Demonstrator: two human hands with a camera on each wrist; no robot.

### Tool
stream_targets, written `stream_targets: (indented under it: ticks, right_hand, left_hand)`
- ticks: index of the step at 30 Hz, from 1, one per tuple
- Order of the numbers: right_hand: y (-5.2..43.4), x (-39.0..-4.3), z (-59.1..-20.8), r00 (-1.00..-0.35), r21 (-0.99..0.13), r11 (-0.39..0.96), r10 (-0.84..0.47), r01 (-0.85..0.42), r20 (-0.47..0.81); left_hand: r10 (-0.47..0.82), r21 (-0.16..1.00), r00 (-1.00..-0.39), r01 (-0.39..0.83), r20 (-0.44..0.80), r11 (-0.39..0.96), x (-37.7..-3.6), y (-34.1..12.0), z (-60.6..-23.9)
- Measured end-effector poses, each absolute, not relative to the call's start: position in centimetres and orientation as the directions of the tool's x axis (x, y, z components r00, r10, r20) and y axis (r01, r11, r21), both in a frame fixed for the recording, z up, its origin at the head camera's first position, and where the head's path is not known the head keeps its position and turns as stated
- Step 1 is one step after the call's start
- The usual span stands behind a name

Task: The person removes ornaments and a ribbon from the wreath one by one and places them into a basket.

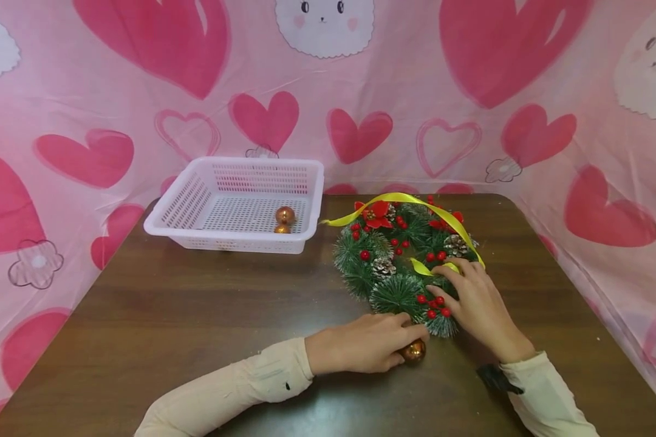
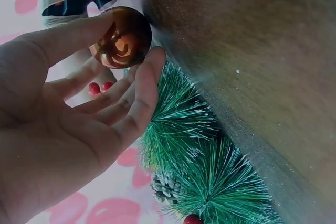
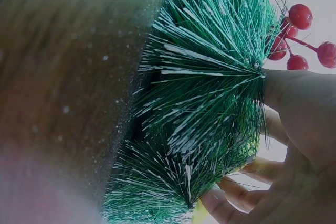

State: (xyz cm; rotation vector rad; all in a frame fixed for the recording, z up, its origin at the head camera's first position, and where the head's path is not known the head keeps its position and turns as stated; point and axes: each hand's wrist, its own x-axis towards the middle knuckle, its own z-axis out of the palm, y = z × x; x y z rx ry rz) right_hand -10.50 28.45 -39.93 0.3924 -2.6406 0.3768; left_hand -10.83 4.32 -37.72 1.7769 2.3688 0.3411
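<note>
My left hand [image 1: 359,345] pinches a shiny copper-coloured Christmas bauble [image 1: 415,352] at the near edge of a green wreath [image 1: 396,295]. Thumb and fingertips on the bauble [image 2: 126,40] show in the left wrist view. With my right hand [image 1: 482,306] I grip the wreath's right side, thumb and fingers about its frosted needles [image 3: 205,77]. Red berries [image 1: 432,314], pine cones [image 1: 384,267] and red poinsettias [image 1: 376,215] decorate the wreath. A yellow ribbon [image 1: 401,198] loops over its far and right sides; one end lies near the right fingers.
A white plastic basket [image 1: 232,232] stands at the back left of the brown wooden table [image 1: 197,309]. Inside it lie two copper baubles [image 1: 285,215]. Behind the table hangs a pink cloth [image 1: 404,79] printed with hearts.
</note>
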Motion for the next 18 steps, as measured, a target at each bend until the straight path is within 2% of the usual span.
stream_targets:
  ticks: [9,18]
  right_hand:
    - [28.46,-10.41,-39.88,-0.878,-0.211,0.923,-0.208,-0.322,0.432]
    - [28.60,-10.32,-39.73,-0.896,-0.219,0.922,-0.217,-0.318,0.388]
  left_hand:
    - [0.960,0.267,-0.251,0.940,0.121,0.212,-11.12,4.32,-38.00]
    - [0.948,0.297,-0.281,0.927,0.149,0.228,-11.04,4.42,-37.61]
